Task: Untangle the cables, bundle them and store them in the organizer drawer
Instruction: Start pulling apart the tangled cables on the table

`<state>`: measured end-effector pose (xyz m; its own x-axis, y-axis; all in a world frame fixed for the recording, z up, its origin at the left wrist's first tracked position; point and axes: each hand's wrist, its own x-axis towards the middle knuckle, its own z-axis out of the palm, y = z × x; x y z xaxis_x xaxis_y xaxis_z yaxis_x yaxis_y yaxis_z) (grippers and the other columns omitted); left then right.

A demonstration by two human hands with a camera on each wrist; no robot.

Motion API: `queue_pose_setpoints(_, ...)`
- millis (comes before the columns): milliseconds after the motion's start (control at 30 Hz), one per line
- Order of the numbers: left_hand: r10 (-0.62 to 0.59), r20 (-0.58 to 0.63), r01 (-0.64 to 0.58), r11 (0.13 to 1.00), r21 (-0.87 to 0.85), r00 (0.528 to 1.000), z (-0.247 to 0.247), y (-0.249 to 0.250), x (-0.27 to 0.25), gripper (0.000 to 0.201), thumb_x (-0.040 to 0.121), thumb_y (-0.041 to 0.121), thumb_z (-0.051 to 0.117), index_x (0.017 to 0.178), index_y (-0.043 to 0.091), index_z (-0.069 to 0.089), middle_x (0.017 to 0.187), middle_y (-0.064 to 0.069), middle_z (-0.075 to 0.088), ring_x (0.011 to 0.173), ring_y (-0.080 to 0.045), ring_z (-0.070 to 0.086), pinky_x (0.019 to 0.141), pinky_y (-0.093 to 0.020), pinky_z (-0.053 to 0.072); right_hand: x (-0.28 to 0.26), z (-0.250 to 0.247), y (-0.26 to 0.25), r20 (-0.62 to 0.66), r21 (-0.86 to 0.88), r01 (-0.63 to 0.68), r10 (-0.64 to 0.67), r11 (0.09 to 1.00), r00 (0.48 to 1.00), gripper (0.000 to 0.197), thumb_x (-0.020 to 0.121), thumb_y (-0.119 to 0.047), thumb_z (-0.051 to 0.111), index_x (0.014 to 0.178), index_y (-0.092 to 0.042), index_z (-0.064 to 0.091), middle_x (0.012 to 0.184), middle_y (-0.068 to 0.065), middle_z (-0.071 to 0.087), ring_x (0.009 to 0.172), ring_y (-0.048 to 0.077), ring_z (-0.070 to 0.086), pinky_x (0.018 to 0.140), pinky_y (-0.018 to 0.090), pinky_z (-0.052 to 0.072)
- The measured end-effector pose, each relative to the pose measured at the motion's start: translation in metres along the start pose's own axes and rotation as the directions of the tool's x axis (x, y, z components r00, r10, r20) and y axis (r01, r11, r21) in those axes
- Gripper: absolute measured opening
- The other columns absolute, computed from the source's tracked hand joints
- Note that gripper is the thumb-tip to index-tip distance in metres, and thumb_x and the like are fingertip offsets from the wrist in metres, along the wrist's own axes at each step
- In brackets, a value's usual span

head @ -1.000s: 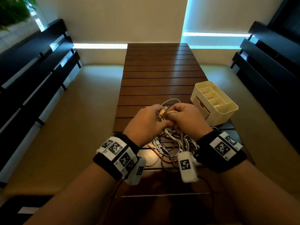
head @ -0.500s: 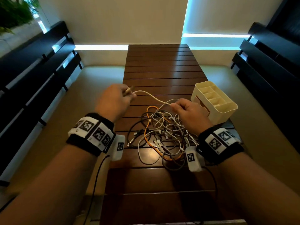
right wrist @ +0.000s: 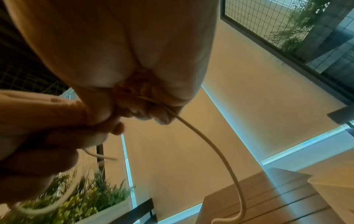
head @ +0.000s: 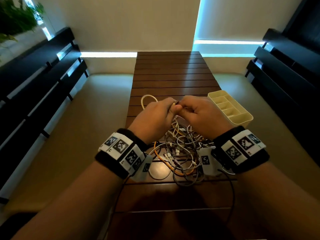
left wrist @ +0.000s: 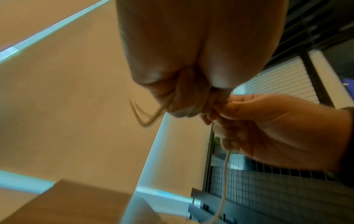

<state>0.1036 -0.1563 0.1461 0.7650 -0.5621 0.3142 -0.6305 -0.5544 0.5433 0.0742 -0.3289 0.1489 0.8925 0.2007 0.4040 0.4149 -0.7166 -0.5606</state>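
Slatted wooden table [head: 173, 73] ahead: my left hand [head: 154, 118] and right hand [head: 204, 116] pinch one white cable [head: 147, 99] above the tangle [head: 180, 153] at six o'clock, organizer [head: 230, 110] at two o'clock; best coil evenly, feeding slack gently.

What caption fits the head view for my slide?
Left hand and right hand pinch a cream white cable above the tangled cable pile, beside the cream plastic organizer.
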Motion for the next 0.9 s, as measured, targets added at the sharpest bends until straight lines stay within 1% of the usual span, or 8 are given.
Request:
queue_pose_setpoints(133,0.058,-0.046,-0.054,0.994,0.097,0.997,-0.034,0.022,0.011,0.032,0.102,0.038,0.046,0.071,0.031,0.048,0.062,0.009,0.05,0.056,-0.003,0.045,0.052,-0.021,0.028,-0.002,-0.003,0.003,-0.121,0.172,-0.04,0.061,0.984,0.991,0.018,0.098,-0.036,0.058,0.084,-0.026,0.064,0.066,-0.006,0.056,0.06,0.007,0.052,0.054,0.016,0.039)
queue_pose_setpoints(267,-0.032,-0.263,0.022,0.999,-0.043,0.964,-0.081,0.027,0.016,0.036,0.103,0.034,0.048,0.076,0.016,0.064,0.058,0.008,0.048,0.053,0.005,0.048,0.052,-0.011,0.035,-0.011,0.003,0.029,-0.129,0.212,-0.246,0.277,0.946,0.952,0.021,0.099,-0.035,0.056,0.078,-0.028,0.058,0.063,-0.009,0.055,0.058,-0.001,0.053,0.058,0.026,0.042)
queue_pose_setpoints(367,-0.133,-0.204,0.131,0.991,-0.021,0.97,-0.079,0.019,0.016,0.037,0.103,0.037,0.048,0.075,0.017,0.062,0.058,0.007,0.045,0.051,0.001,0.047,0.051,-0.017,0.034,-0.016,0.016,0.039,-0.036,0.224,-0.342,0.358,0.913,0.933,0.026,0.101,-0.036,0.052,0.084,-0.017,0.059,0.068,-0.01,0.053,0.062,0.005,0.05,0.063,0.038,0.046)
queue_pose_setpoints(433,-0.26,-0.096,0.272,0.951,0.148,0.961,-0.064,-0.001,0.014,0.035,0.103,0.039,0.047,0.077,0.02,0.061,0.064,0.004,0.052,0.061,-0.007,0.051,0.058,-0.03,0.035,-0.015,0.016,0.035,-0.039,0.332,-0.352,0.386,0.875,0.922,0.027,0.102,-0.033,0.051,0.085,-0.013,0.058,0.077,0.0,0.056,0.07,0.012,0.053,0.07,0.037,0.046)
queue_pose_setpoints(567,-0.437,0.01,0.38,0.793,0.475,0.899,-0.043,-0.029,-0.003,0.028,0.102,0.037,0.048,0.102,0.016,0.066,0.094,-0.008,0.07,0.07,-0.017,0.054,0.06,-0.029,0.038,-0.011,0.006,0.026,-0.059,0.345,-0.324,0.365,0.881,0.929,0.03,0.103,-0.032,0.048,0.08,-0.021,0.065,0.077,-0.002,0.06,0.07,0.007,0.055,0.07,0.029,0.044)
queue_pose_setpoints(633,-0.3,-0.116,0.321,0.848,0.422,0.947,-0.037,-0.019,-0.008,0.032,0.103,0.038,0.044,0.112,0.017,0.066,0.095,-0.007,0.071,0.071,-0.017,0.054,0.057,-0.028,0.036,-0.008,0.006,0.024,-0.026,0.199,-0.301,0.312,0.933,0.95,0.028,0.102,-0.035,0.05,0.082,-0.023,0.066,0.077,0.003,0.063,0.072,0.016,0.058,0.067,0.031,0.044)
queue_pose_setpoints(733,-0.124,-0.215,0.168,0.966,0.198,0.969,-0.022,0.006,-0.006,0.031,0.103,0.039,0.045,0.109,0.019,0.067,0.088,-0.002,0.07,0.069,-0.012,0.055,0.057,-0.026,0.036,-0.003,0.012,0.014,0.045,0.094,-0.206,0.203,0.974,0.978,0.021,0.1,-0.027,0.055,0.081,-0.025,0.063,0.073,-0.003,0.064,0.067,0.003,0.057,0.059,0.017,0.038)
queue_pose_setpoints(900,-0.19,0.049,0.195,0.97,-0.143,0.981,-0.005,0.008,-0.005,0.034,0.102,0.041,0.047,0.076,0.024,0.06,0.065,0.008,0.06,0.056,-0.003,0.055,0.057,-0.029,0.045,0.001,0.006,0.0,0.004,0.02,-0.04,0.04,0.999,0.999,0.019,0.098,-0.025,0.059,0.081,-0.018,0.066,0.068,-0.015,0.057,0.066,-0.005,0.054,0.058,0.005,0.036)
